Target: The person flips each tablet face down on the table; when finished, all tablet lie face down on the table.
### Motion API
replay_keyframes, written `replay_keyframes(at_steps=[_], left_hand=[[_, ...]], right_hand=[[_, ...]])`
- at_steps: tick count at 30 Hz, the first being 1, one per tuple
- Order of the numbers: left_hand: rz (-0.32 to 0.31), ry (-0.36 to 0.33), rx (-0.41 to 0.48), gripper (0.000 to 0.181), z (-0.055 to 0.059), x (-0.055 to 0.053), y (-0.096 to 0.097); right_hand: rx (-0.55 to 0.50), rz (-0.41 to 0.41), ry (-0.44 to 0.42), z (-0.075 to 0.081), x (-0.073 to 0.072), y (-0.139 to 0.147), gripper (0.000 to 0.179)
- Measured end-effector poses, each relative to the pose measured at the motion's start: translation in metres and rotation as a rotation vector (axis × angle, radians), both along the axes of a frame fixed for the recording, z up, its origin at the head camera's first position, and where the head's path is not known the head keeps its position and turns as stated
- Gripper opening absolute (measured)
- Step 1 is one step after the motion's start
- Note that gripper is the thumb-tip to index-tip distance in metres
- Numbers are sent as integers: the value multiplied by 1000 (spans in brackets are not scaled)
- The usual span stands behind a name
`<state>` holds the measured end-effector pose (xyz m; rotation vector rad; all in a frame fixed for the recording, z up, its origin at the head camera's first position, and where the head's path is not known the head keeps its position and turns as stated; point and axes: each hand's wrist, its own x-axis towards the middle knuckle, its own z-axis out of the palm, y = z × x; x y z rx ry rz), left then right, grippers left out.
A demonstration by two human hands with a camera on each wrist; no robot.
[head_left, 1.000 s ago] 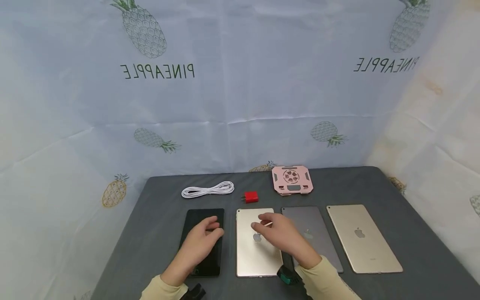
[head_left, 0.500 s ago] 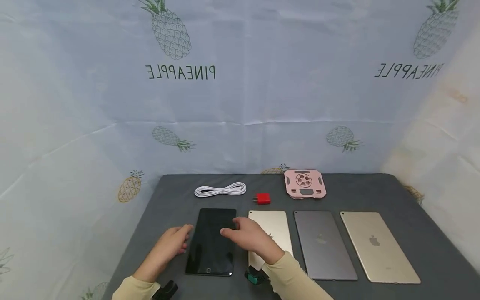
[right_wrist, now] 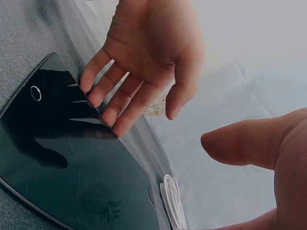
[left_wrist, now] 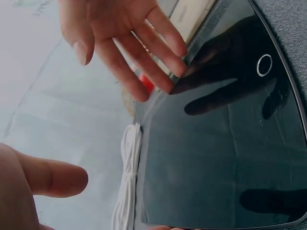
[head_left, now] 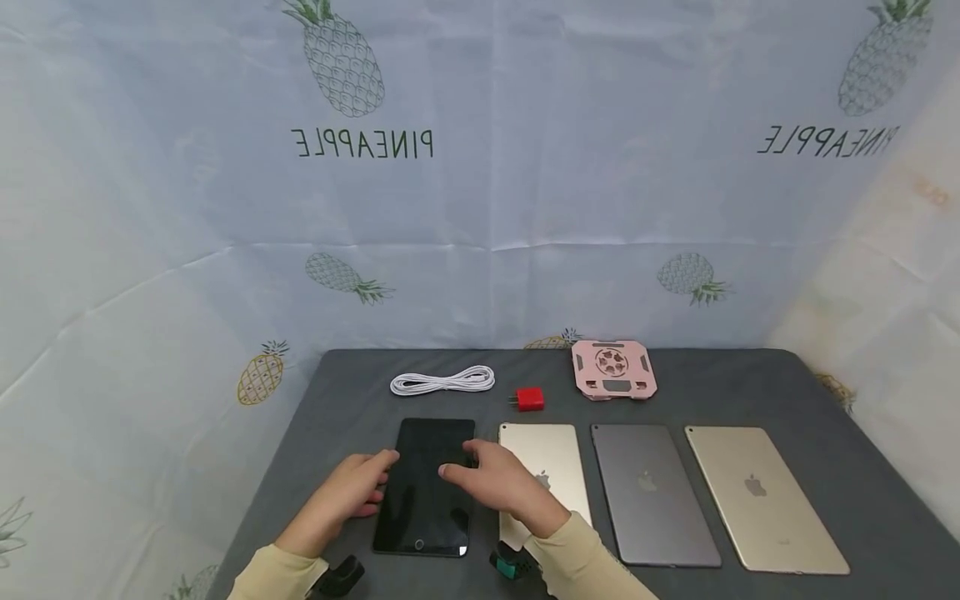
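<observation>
A black tablet (head_left: 424, 492) lies screen up on the grey table, its round home button toward the person. Along its left edge is my left hand (head_left: 347, 492); in the right wrist view the fingertips of that left hand (right_wrist: 148, 62) meet the tablet's edge, thumb held away. My right hand (head_left: 502, 477) is at the opposite edge, thumb over the screen, partly covering a gold tablet (head_left: 551, 454). The left wrist view has the right hand's fingers (left_wrist: 151, 60) extended at the edge. Neither hand visibly grips the tablet.
To the right lie a grey tablet (head_left: 652, 500) and another gold tablet (head_left: 765, 500), backs up. Behind them are a coiled white cable (head_left: 442, 381), a red charger plug (head_left: 529, 399) and a pink cooling stand (head_left: 613, 369). A pineapple-print cloth (head_left: 465, 192) hangs behind the table.
The right hand has moved left from above the first gold tablet to the black tablet's right edge. The left hand went from over the screen to its left edge. The head view shifted.
</observation>
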<state>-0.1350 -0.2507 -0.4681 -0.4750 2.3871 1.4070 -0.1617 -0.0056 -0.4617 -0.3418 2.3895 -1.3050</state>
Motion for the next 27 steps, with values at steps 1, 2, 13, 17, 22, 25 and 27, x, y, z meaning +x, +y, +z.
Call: replay_keyframes(at_steps=[1, 2, 13, 17, 22, 25, 27], left_hand=[[-1, 0, 1, 69, 0, 0, -1], [-1, 0, 4, 69, 0, 0, -1], [-3, -30, 34, 65, 1, -2, -4], [-11, -49, 58, 64, -1, -5, -4], [-9, -58, 86, 63, -2, -6, -8], [3, -55, 88, 63, -2, -7, -8], [7, -52, 86, 63, -2, -7, -6]], right_hand=[[-3, -2, -1, 0, 0, 0, 71], [-2, -3, 2, 0, 0, -1, 70], [5, -7, 13, 2, 1, -4, 68], [3, -8, 16, 2, 1, -2, 68], [1, -2, 20, 2, 1, -2, 67], [-2, -2, 20, 2, 1, -1, 67], [-4, -3, 24, 2, 1, -1, 67]])
